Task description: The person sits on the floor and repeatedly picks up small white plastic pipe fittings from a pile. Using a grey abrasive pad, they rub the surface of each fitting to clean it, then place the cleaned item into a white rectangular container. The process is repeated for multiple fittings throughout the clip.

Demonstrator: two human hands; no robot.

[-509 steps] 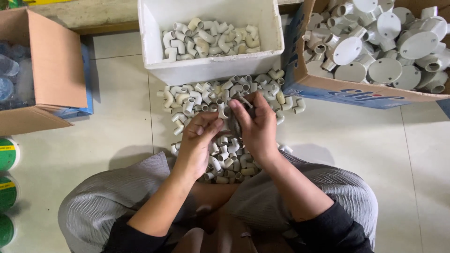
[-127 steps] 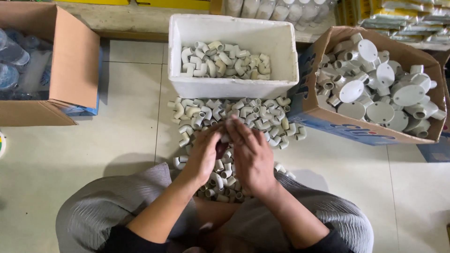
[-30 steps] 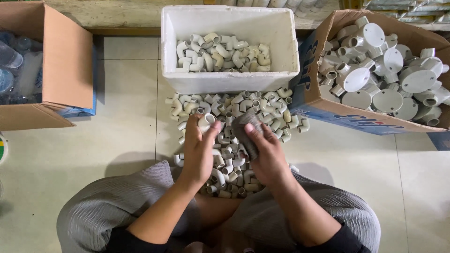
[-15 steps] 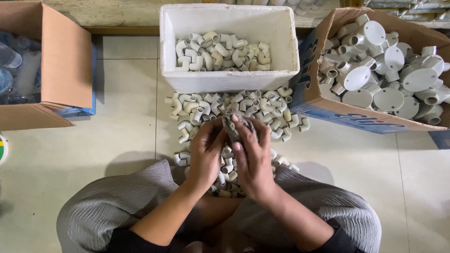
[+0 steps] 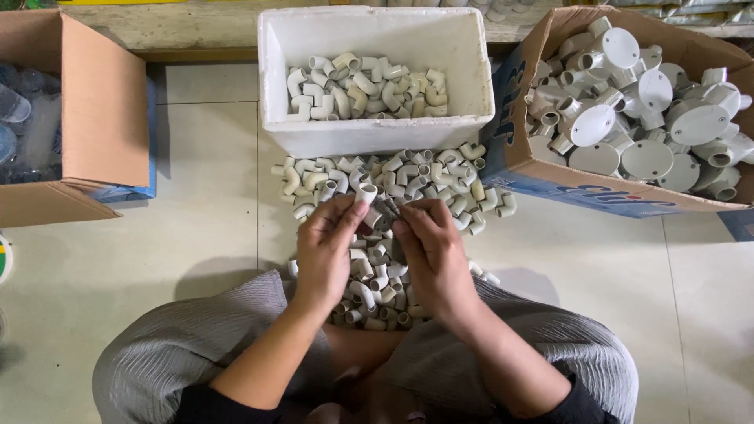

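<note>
Two hands over the floor pile of elbow fittings [image 5: 377, 196]: left hand [image 5: 326, 251] pinches one pale elbow [image 5: 366, 194] at fingertips, right hand [image 5: 432, 251] closed on sth small, can't tell what; best keep both close, w/ firm pinch.

A pale tiled floor [image 5: 196, 235] is covered by a heap of white pipe elbows [image 5: 393, 177], a white foam box [image 5: 377, 133] and two cardboard boxes [image 5: 86, 133] [image 5: 550, 169].
</note>
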